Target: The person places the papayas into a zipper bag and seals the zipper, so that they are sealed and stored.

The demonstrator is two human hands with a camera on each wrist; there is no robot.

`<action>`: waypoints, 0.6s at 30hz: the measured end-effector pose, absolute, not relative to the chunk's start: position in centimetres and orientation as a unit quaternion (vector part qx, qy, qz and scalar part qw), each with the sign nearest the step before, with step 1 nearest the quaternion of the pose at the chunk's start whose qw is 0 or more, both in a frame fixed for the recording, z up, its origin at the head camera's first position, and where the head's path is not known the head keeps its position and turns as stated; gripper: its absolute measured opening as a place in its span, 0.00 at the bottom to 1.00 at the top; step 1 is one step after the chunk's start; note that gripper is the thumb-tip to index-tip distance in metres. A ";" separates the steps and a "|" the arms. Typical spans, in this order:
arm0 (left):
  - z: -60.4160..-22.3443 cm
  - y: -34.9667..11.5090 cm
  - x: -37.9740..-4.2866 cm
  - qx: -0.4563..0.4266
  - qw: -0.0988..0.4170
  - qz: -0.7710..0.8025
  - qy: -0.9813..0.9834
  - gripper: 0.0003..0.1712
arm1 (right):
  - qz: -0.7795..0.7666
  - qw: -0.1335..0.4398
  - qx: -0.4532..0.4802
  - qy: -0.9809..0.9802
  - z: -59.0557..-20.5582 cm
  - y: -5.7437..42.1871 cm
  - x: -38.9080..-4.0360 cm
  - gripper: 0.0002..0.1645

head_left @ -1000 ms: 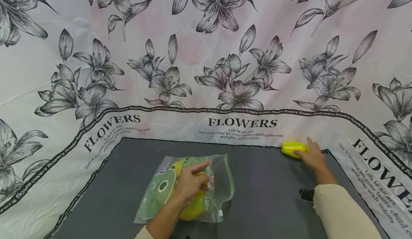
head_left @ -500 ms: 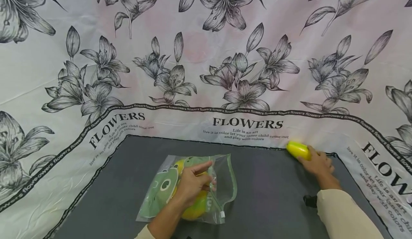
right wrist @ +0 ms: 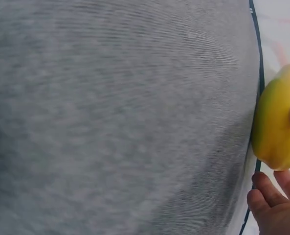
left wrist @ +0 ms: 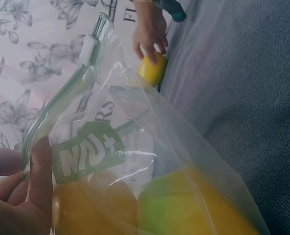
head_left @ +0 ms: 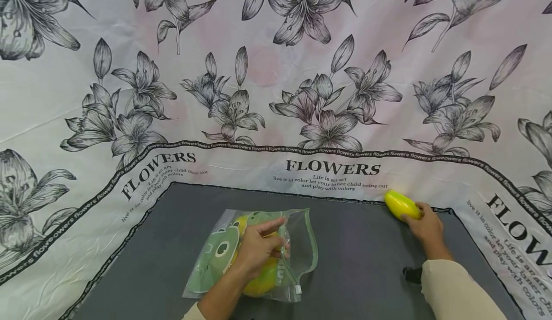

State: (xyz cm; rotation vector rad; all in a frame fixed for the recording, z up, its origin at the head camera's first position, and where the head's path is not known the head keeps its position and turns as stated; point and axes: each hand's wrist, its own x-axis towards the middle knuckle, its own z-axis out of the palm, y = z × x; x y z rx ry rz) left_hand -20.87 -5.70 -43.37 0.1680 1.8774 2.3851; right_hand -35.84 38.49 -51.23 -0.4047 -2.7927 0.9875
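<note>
- The left hand (head_left: 257, 249) is pinching the rim of a clear zip bag (head_left: 297, 253) lying on the grey mat (head_left: 358, 257).
- Yellow and green fruit (left wrist: 184, 210) are sitting inside the bag.
- The right hand (head_left: 427, 229) is curling its fingers round a yellow fruit (head_left: 401, 204) at the mat's far right edge, beside the flowered cloth (head_left: 276, 71).
- The two hands are working well apart.
</note>
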 end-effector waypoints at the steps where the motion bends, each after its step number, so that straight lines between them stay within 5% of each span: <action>1: -43.4 -5.7 -20.9 0.054 0.050 0.783 0.617 0.30 | 0.331 0.085 -0.138 -0.930 -51.4 38.4 -35.8 0.43; 9: -43.3 -5.7 -20.9 0.052 0.048 0.785 0.615 0.30 | 0.354 0.086 -0.141 -0.920 -52.0 37.7 -36.0 0.53; 18: -43.4 -5.6 -20.9 0.054 0.048 0.784 0.617 0.31 | 0.408 0.087 -0.170 -0.893 -52.3 37.7 -35.2 0.52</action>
